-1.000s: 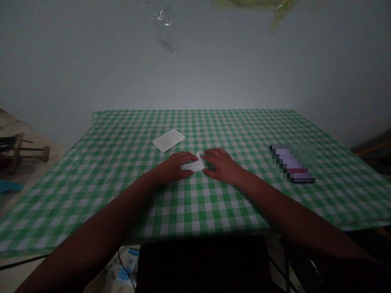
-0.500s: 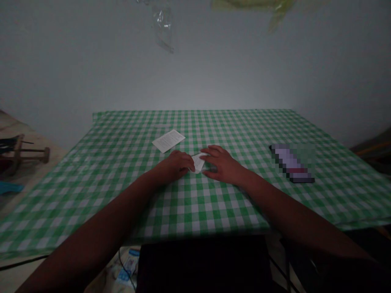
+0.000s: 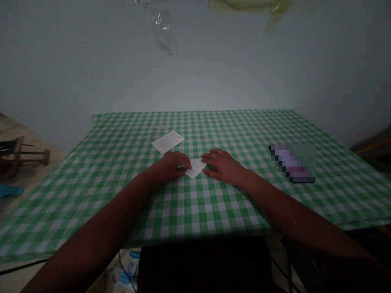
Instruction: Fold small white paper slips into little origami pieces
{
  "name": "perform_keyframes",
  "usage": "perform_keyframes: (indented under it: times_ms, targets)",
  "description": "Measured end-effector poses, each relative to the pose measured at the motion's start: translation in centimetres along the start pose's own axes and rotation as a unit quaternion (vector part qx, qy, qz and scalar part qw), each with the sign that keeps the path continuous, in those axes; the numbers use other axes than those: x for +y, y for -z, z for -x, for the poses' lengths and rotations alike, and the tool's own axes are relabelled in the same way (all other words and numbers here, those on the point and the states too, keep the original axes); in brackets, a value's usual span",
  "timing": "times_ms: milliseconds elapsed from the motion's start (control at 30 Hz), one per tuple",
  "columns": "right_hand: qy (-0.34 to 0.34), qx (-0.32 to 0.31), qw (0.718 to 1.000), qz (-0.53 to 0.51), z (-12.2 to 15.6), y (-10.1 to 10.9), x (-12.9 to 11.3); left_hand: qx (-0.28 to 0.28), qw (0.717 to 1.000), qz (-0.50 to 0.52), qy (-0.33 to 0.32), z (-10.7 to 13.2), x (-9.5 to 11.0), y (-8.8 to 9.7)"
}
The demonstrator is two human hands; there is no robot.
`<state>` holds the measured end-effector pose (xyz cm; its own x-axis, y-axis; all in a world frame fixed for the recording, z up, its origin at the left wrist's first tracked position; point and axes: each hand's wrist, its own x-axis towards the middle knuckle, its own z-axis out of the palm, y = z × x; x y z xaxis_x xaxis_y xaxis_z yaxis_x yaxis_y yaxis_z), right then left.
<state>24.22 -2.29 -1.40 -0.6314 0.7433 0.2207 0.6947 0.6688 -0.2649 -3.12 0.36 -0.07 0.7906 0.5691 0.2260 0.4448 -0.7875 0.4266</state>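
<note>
Between my hands, a small piece of printed paper lies on the checked cloth, one corner pointing toward me. My left hand has its fingers curled over the left edge of this paper, holding it against the table. On the other side my right hand rests with fingers bent and apart, the fingertips at the paper's right edge and the thumb lower down. Part of the paper is hidden under the fingers. A larger printed sheet lies flat just beyond my left hand.
A green and white checked tablecloth covers the table up to the wall. To the right lies a dark-edged, blurred-out flat device. A wooden frame stands on the floor at left. A clear plastic bag hangs on the wall.
The small paper now lies flatter and shows more of its printed face, its near corner closer to me. My left hand has shifted slightly left; my right hand has barely moved.
</note>
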Motion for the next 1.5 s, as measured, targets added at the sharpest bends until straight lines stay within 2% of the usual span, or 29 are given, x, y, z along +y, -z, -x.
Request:
perform_keyframes:
  times_ms: [100, 267, 367, 767, 933, 1100, 1233, 1333, 1500]
  targets:
    - [-0.013, 0.005, 1.000, -0.001, -0.1, 0.1, 0.0, 0.000, 1.000, -0.021, 0.018, 0.1, -0.4, -0.3]
    - [-0.004, 0.013, 1.000, -0.002, -0.1, 0.3, -0.1, 0.011, 0.993, -0.062, 0.096, 0.5, -1.2, -0.1]
    - [0.003, 0.024, 1.000, -0.001, -0.1, 0.4, -0.3, 0.007, 0.991, -0.068, 0.116, 0.6, -1.6, 0.0]
    - [0.037, 0.033, 0.998, -0.031, 0.0, 0.3, -0.4, 0.010, 0.993, -0.044, 0.105, 0.5, -1.4, -0.4]
    - [0.037, 0.005, 0.999, -0.019, 0.1, 0.3, -0.3, 0.012, 0.997, -0.022, 0.079, 0.6, -0.9, 0.1]
    - [0.047, 0.017, 0.998, -0.039, 0.0, 0.5, -0.6, -0.002, 0.998, 0.007, 0.058, 0.9, -0.6, 0.9]
    - [0.040, 0.023, 0.997, -0.053, -0.1, 0.2, -0.5, 0.008, 0.999, 0.010, 0.039, 0.7, -0.6, 0.6]
    - [0.040, 0.027, 0.997, -0.062, -0.1, -0.2, -0.3, 0.026, 0.998, -0.004, 0.063, 0.0, -0.5, -0.2]
    - [0.016, 0.036, 0.993, -0.109, -0.3, 0.1, -0.3, 0.074, 0.985, -0.041, 0.149, -0.9, -0.4, -1.7]
